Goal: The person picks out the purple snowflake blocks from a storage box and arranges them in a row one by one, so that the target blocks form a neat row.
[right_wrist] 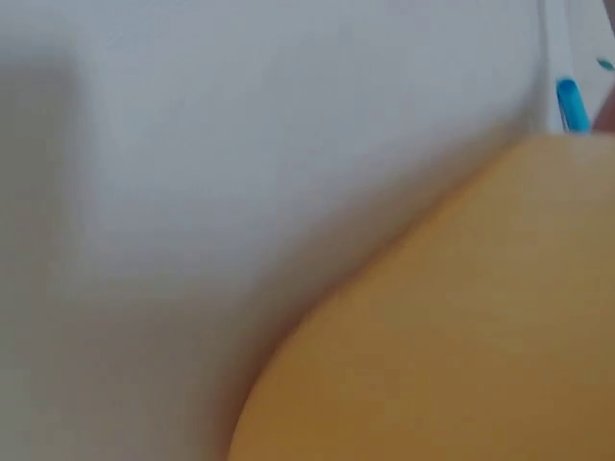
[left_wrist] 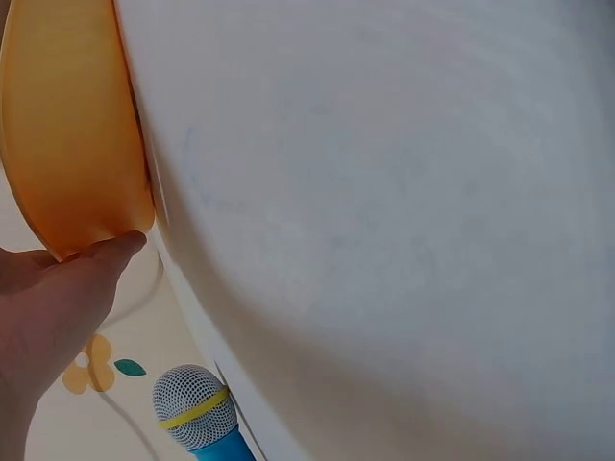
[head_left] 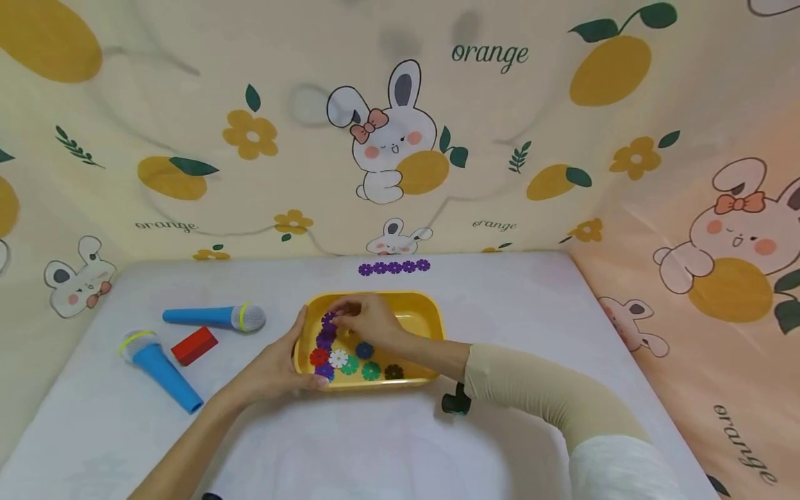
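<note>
Gripping the yellow tray (head_left: 431, 314) by its left end is the left hand (head_left: 280, 364); inside, the right hand (head_left: 370, 322) pinches a purple disc (head_left: 328, 320) among other coloured discs (head_left: 371, 371). The right forearm (head_left: 440, 355) hides part of the tray; beyond lies a purple disc row (head_left: 394, 267), and leftward on the tabletop (head_left: 512, 309) two blue microphones (head_left: 203, 317) flank a red block (head_left: 194, 346).

Both hands (head_left: 275, 368) (head_left: 370, 321) are bare, and the right arm (head_left: 437, 357) wears a beige sleeve (head_left: 531, 385) below white fabric (head_left: 621, 469).
</note>
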`<state>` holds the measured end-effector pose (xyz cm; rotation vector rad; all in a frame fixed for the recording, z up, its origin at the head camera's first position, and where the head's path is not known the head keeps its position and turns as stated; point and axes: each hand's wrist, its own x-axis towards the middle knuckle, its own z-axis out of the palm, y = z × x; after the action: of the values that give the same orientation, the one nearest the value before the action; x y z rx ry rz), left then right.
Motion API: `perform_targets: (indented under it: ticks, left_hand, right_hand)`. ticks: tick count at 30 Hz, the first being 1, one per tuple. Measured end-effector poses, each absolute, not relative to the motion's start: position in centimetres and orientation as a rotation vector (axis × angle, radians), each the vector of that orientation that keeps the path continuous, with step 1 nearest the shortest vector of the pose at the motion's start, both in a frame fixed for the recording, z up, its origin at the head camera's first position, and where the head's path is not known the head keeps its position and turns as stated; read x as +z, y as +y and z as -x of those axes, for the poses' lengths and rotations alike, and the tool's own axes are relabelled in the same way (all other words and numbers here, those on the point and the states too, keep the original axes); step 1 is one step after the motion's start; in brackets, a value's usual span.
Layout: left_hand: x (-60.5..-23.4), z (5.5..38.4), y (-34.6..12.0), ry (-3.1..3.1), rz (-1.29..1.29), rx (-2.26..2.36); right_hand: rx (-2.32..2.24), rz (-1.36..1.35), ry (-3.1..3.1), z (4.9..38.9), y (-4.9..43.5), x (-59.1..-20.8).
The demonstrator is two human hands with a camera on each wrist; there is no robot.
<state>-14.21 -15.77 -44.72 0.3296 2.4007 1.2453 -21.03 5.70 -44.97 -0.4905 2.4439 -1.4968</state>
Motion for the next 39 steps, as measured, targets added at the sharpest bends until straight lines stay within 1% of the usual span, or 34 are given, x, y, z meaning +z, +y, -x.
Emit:
perform_targets:
  ticks: [9,15,19,26,33,39]
  left_hand:
    - [-44.2,14.4,-15.9,2.413,-0.276,1.227]
    - [-44.3,14.4,-16.0,2.412,-0.258,1.24]
    - [-44.4,14.4,-15.9,2.41,-0.267,1.253]
    - [-44.8,14.3,-15.8,2.401,-0.28,1.267]
    - [-44.9,14.3,-15.7,2.401,-0.296,1.272]
    - [-44.8,14.2,-15.6,2.388,-0.28,1.28]
  right_hand:
    - [-1.667,0.458,2.306,23.3,10.3,-42.4]
    - [-1.711,0.408,2.367,25.5,13.6,-42.1]
    - [-1.731,0.388,2.433,27.1,16.0,-42.5]
    - [-1.82,0.21,2.489,29.7,20.0,-43.9]
    - [-1.592,0.018,2.7,31.4,23.3,-45.7]
    - [-1.441,-0.023,2.757,33.0,24.8,-47.3]
